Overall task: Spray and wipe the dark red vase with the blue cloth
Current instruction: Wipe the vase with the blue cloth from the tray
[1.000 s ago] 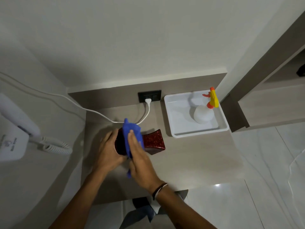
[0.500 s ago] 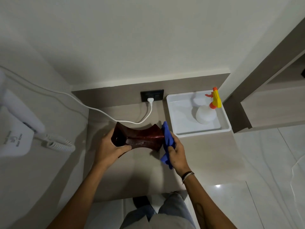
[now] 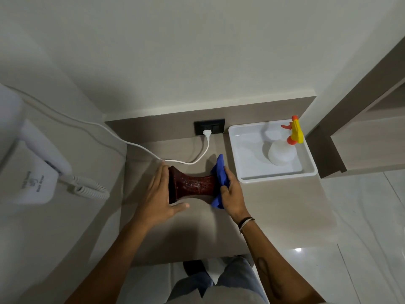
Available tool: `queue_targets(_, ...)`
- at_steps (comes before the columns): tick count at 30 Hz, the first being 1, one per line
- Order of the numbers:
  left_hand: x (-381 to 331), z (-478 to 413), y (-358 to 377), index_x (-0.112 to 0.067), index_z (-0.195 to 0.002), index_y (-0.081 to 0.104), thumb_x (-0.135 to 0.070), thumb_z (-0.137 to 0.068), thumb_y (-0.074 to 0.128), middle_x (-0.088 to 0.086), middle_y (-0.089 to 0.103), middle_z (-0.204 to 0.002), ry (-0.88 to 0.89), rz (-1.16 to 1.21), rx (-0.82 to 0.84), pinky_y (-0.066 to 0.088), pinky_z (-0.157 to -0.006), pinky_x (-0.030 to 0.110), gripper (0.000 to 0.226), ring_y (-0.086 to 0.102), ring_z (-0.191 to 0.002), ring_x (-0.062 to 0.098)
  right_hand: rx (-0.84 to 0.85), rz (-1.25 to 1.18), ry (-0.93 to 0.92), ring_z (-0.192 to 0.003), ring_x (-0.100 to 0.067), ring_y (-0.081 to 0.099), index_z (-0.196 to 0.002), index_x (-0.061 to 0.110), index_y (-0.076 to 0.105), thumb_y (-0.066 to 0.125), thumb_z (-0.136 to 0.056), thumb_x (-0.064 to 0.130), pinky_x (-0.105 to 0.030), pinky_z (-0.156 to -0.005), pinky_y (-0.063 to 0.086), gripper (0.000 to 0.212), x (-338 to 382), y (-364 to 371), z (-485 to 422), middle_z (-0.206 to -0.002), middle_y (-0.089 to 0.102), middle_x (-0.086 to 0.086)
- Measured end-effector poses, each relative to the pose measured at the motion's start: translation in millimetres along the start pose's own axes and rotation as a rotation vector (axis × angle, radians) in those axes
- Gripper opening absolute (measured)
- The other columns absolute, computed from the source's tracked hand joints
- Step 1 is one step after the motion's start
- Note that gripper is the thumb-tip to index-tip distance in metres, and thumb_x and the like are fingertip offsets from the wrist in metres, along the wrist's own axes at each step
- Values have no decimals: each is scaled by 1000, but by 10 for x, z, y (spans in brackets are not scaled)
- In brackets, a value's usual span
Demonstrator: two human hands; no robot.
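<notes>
Vase (image 3: pixel 194 186): dark red, glossy, narrow at the waist and flared at both ends; lies on its side over the grey tabletop (image 3: pixel 274 205), held between 2 hands; whether it touches the surface cannot be told.

Left hand (image 3: pixel 158 197): palm flat against the vase's left end, fingers (image 3: pixel 162 176) stretched out straight rather than curled, thumb reaching under the near edge.

Right hand (image 3: pixel 232 194): fingers closed around the blue cloth (image 3: pixel 221 175), pressing it against the vase's right end. Dark band at the wrist.

Blue cloth: bunched, 1 corner poking up behind the hand, another hanging below it.

White tray (image 3: pixel 309 170): on the tabletop, just beside the right hand, apart from the vase.

Spray bottle (image 3: pixel 282 153): white body, orange and yellow trigger head; stands upright in the tray's far right corner.

White cable (image 3: pixel 135 144): plugged into the black wall socket (image 3: pixel 209 126), running left behind the vase.

Hair dryer (image 3: pixel 28 159): white, wall-mounted, far left, with a coiled cord.
</notes>
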State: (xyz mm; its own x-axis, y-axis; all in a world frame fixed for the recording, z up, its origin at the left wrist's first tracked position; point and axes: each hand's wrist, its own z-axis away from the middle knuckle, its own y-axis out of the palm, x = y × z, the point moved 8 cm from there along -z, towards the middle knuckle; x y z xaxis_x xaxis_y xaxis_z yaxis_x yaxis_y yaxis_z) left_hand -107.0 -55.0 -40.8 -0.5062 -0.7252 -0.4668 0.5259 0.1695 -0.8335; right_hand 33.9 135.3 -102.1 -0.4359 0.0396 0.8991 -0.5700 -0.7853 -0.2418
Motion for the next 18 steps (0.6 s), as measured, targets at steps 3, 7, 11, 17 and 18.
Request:
queue_targets(3, -81, 22, 0, -14, -169, 7, -42, -81, 86, 10, 16, -177, 34, -2, -104, 24, -128, 44, 121, 20, -161, 29, -34, 79, -104, -159, -24, 35, -168, 8, 23, 41, -96, -23, -29, -131, 26, 80, 101, 50, 87, -176, 26, -11)
queue_targets(7, -188, 24, -11, -13, -166, 22, -33, -80, 88, 12, 33, -167, 54, 19, -136, 34, -122, 44, 111, 34, -151, 29, 21, 126, -308, -148, 17, 35, -171, 16, 16, 45, -96, -10, -8, -121, 33, 84, 367, 350, 398, -176, 19, -1)
queue_targets(11, -184, 8, -39, -9, -155, 42, -27, -77, 86, 12, 52, -146, 88, 41, -150, 47, -111, 49, 91, 52, -131, 30, 282, 283, -510, -166, -11, 20, -172, 21, 1, 44, -95, -7, -26, -134, 23, 93, 485, 809, 737, -182, 0, 5)
queue_targets(17, -205, 37, -46, -1, -161, 33, -28, -72, 93, 21, 42, -161, 32, -14, -170, 35, -120, 43, 111, 40, -148, 38, 133, 439, -276, -168, -28, 7, -170, 13, 9, 42, -102, -14, -51, -135, 17, 81, 67, 187, 344, -178, 0, 4)
queue_targets(18, -248, 23, -51, 0, -160, 36, -27, -70, 93, 22, 44, -159, 42, -13, -182, 36, -119, 43, 110, 42, -146, 39, 140, 409, -293, -167, -30, 13, -171, 13, 11, 44, -103, -11, -52, -134, 21, 80, 164, 262, 369, -178, 3, 3)
